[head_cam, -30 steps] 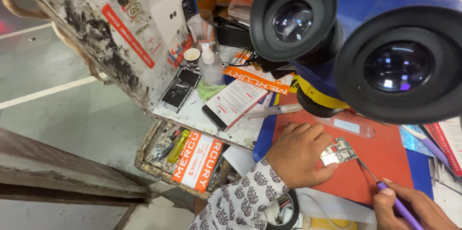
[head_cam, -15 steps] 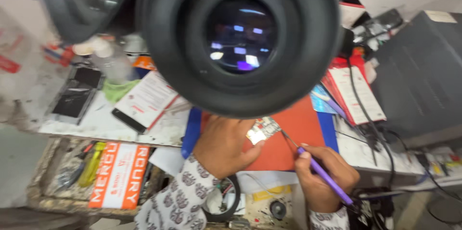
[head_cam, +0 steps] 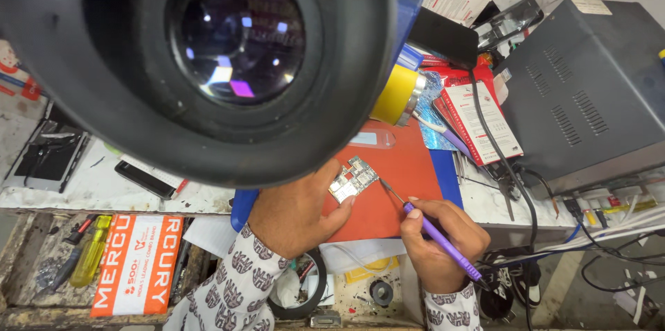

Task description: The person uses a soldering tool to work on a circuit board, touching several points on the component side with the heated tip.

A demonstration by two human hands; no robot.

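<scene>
A yellow screwdriver lies at the near left beside an orange box. A big black eyepiece fills the far left. Under it, the left hand pins a small circuit board on the red mat, grip closed on its edge. The right hand, just right, has its grip closed round a purple tool, tip near the board. A grey box sits far right on the table.

Left hand pins circuit board — right hand grips purple tool.
</scene>
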